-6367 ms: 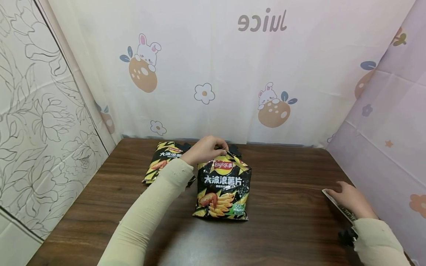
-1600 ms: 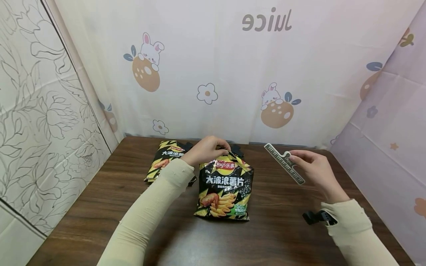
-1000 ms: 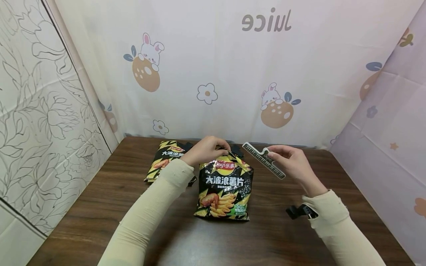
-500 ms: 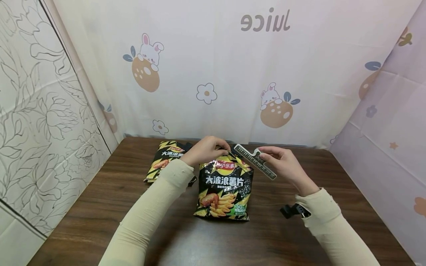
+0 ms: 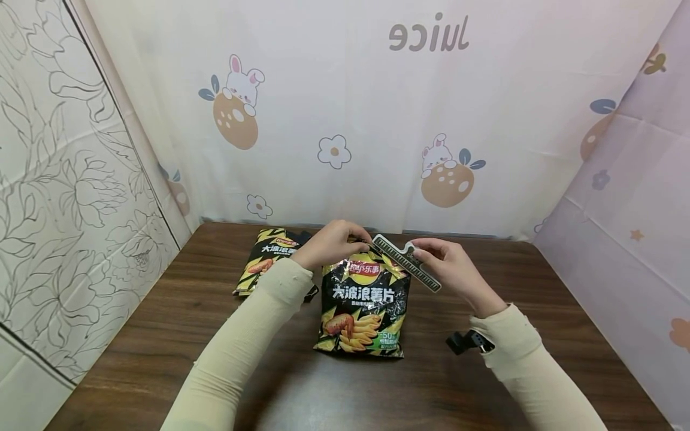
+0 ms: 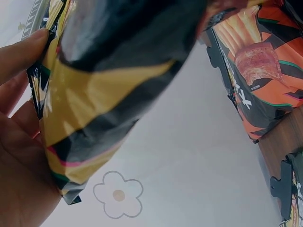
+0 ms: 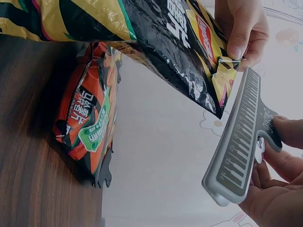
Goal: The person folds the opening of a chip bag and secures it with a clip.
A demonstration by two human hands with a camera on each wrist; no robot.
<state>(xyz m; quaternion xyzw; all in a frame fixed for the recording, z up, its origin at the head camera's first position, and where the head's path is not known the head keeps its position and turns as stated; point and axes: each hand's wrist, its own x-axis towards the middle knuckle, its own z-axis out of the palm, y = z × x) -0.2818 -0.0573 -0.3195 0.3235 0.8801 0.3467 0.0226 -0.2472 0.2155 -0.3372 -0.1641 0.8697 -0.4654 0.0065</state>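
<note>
In the head view a black and yellow bag of potato chips (image 5: 361, 311) stands upright on the table. My left hand (image 5: 335, 242) pinches its folded top edge between thumb and fingers; the left wrist view shows the bag's side beyond that hand (image 6: 19, 142). My right hand (image 5: 453, 266) grips the handle of a long pale bag clip (image 5: 404, 263) with a piano-key pattern. The clip slants in front of the bag's upper right corner. In the right wrist view, the clip's (image 7: 236, 137) upper end is close to the left fingertips and the folded corner; whether they touch, I cannot tell.
Another black and yellow chip bag (image 5: 264, 257) lies behind my left forearm. An orange and black chip bag (image 7: 90, 109) sits behind the held one, with a dark clip (image 7: 104, 172) at its end. A printed curtain (image 5: 377, 108) hangs at the table's (image 5: 485, 395) back edge.
My right hand lifted the bag clip from the table's right side and brought it left to the bag's top corner, slowing lately. My left hand keeps its place on the bag.
</note>
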